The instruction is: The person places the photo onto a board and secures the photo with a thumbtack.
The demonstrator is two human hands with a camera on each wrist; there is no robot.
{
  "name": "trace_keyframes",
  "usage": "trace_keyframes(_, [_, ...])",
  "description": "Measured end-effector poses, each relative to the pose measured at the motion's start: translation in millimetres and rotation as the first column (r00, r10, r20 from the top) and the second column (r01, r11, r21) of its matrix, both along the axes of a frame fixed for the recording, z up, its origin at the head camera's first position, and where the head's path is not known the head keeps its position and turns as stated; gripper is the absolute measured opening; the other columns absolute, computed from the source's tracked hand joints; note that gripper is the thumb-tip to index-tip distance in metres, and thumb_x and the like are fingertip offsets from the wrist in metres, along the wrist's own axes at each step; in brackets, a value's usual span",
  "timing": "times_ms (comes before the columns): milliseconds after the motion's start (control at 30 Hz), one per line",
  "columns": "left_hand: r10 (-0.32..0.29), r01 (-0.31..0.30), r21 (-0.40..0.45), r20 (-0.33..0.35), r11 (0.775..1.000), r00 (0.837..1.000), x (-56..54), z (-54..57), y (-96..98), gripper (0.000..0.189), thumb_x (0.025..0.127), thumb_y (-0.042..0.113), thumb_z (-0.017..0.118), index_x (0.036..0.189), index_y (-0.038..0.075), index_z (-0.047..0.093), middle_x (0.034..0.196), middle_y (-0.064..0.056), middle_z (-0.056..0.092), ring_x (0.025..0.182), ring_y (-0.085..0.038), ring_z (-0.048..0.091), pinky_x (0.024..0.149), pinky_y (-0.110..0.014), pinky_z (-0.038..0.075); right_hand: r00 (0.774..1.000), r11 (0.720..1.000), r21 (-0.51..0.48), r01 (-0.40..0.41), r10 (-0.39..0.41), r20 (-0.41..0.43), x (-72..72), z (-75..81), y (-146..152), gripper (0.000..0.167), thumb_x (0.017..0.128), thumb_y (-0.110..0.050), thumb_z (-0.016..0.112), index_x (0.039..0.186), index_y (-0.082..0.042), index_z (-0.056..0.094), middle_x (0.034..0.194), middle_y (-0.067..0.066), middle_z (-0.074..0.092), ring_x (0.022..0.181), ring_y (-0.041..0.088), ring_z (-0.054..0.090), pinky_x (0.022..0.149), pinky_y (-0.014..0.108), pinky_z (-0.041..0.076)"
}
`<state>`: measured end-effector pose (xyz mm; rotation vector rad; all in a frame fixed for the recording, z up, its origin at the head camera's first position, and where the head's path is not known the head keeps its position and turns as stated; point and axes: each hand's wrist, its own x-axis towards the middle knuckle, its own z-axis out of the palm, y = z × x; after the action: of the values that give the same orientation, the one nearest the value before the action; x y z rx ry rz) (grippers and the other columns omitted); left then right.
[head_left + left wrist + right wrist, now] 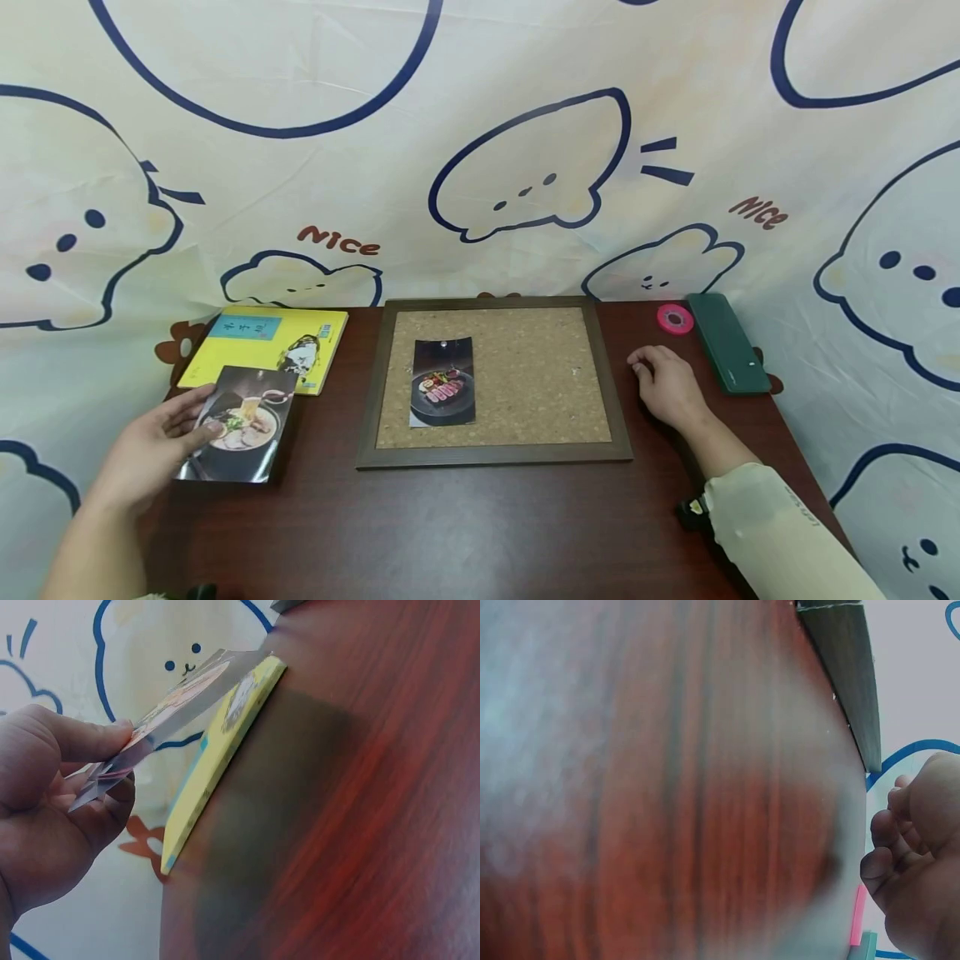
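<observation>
My left hand point(150, 446) pinches a glossy photo point(251, 425) of a noodle bowl by its left edge, thumb on top and fingers beneath. In the left wrist view the photo point(176, 712) is tilted and raised above the table, its shadow falling on the wood. To the right lies a framed corkboard point(525, 375), with a photo of sliced meat on a dark plate point(442, 396) pinned at its top edge on the left half. Just beyond the frame's right side, my right hand point(670, 387) rests with loosely curled fingers and holds nothing.
A yellow book point(258, 342) lies at the back left, partly covered by the held photo in the head view. At the back right are a pink roll point(675, 318) and a long dark green case point(727, 342). A patterned cloth point(517, 50) hangs behind the dark wooden table point(450, 533).
</observation>
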<state>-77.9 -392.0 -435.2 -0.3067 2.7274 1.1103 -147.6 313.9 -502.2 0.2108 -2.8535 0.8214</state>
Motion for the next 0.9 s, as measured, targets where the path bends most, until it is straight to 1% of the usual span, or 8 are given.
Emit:
trace_keyframes(100, [-0.002, 0.002, -0.003, -0.004, 1.000, 1.000, -3.8, 3.6, 8.5, 0.077, 0.102, 0.041, 0.066, 0.162, 0.005, 0.033, 0.145, -0.034, 0.050, 0.110, -0.023, 0.061, 0.068, -0.020, 0.053, 1.000, 1.000, -0.003, 0.003, -0.003, -0.002, -0.8, 0.8, -1, 0.014, 0.105, -0.004, 0.055, 0.109, -0.003, 0.068, 0.110, 0.019, 0.066, 0.103, 0.039, 0.063, 0.091, 0.059, 0.048])
trace_keyframes(167, [0.000, 0.000, -0.004, -0.008, 1.000, 1.000, -6.8, 4.1, 14.9, 0.077, 0.101, 0.042, 0.067, 0.162, 0.007, 0.034, 0.144, -0.033, 0.051, 0.113, -0.030, 0.060, 0.067, -0.021, 0.052, 1.000, 1.000, -0.007, 0.002, -0.002, -0.005, -1.5, 1.1, -2, 0.014, 0.105, -0.004, 0.055, 0.109, -0.002, 0.068, 0.109, 0.019, 0.066, 0.102, 0.039, 0.063, 0.091, 0.059, 0.048])
trace_keyframes(267, [0.006, -0.006, 0.034, -0.004, 0.999, 1.000, -11.5, 2.7, 24.6, 0.079, 0.101, 0.043, 0.068, 0.163, 0.010, 0.033, 0.144, -0.032, 0.050, 0.118, -0.037, 0.058, 0.068, -0.024, 0.054, 1.000, 1.000, -0.013, 0.001, -0.001, -0.006, -1.9, 2.4, -5, 0.013, 0.105, -0.004, 0.055, 0.109, -0.003, 0.068, 0.107, 0.019, 0.067, 0.101, 0.038, 0.063, 0.090, 0.059, 0.048])
trace_keyframes(400, [0.009, -0.010, 0.080, 0.013, 0.997, 1.000, -16.3, 0.9, 36.7, 0.082, 0.099, 0.046, 0.069, 0.164, 0.013, 0.030, 0.145, -0.032, 0.050, 0.118, -0.040, 0.059, 0.070, -0.027, 0.056, 1.000, 1.000, -0.019, 0.005, -0.005, 0.006, -2.2, 4.2, -11, 0.013, 0.105, -0.006, 0.056, 0.109, -0.004, 0.068, 0.108, 0.018, 0.067, 0.098, 0.035, 0.063, 0.089, 0.057, 0.049])
trace_keyframes(600, [-0.020, 0.019, 0.085, 0.014, 0.996, 1.000, -21.5, -1.0, 52.2, 0.084, 0.098, 0.049, 0.069, 0.164, 0.015, 0.030, 0.147, -0.031, 0.051, 0.123, -0.045, 0.058, 0.073, -0.025, 0.056, 0.999, 0.999, -0.039, 0.018, -0.016, 0.040, -2.3, 5.4, -17, 0.011, 0.107, -0.007, 0.054, 0.112, -0.004, 0.063, 0.107, 0.018, 0.066, 0.095, 0.034, 0.062, 0.087, 0.054, 0.050])
trace_keyframes(767, [-0.023, 0.022, 0.139, 0.010, 0.990, 1.000, -24.8, -4.4, 64.4, 0.082, 0.098, 0.045, 0.071, 0.164, 0.017, 0.031, 0.148, -0.030, 0.050, 0.127, -0.047, 0.056, 0.075, -0.025, 0.056, 0.999, 0.999, -0.050, 0.008, -0.005, 0.047, -2.3, 6.7, -20, 0.022, 0.109, -0.006, 0.048, 0.125, 0.000, 0.063, 0.114, 0.021, 0.065, 0.105, 0.037, 0.063, 0.091, 0.057, 0.050])
trace_keyframes(833, [-0.034, 0.032, 0.156, 0.007, 0.987, 0.999, -26.1, -5.9, 67.9, 0.082, 0.098, 0.045, 0.071, 0.164, 0.018, 0.031, 0.148, -0.029, 0.050, 0.129, -0.047, 0.054, 0.077, -0.025, 0.055, 0.999, 0.999, -0.043, 0.001, 0.000, 0.041, -1.9, 6.9, -22, 0.025, 0.109, -0.006, 0.047, 0.125, -0.001, 0.065, 0.117, 0.021, 0.064, 0.107, 0.037, 0.062, 0.092, 0.057, 0.050])
trace_keyframes(900, [-0.049, 0.049, 0.157, -0.004, 0.986, 0.999, -27.7, -7.7, 70.3, 0.082, 0.098, 0.045, 0.071, 0.164, 0.019, 0.032, 0.149, -0.028, 0.049, 0.131, -0.047, 0.053, 0.080, -0.026, 0.055, 1.000, 0.999, -0.037, -0.002, 0.003, 0.029, -1.6, 6.6, -24, 0.024, 0.109, -0.006, 0.047, 0.121, -0.001, 0.068, 0.116, 0.021, 0.064, 0.105, 0.037, 0.062, 0.090, 0.057, 0.051])
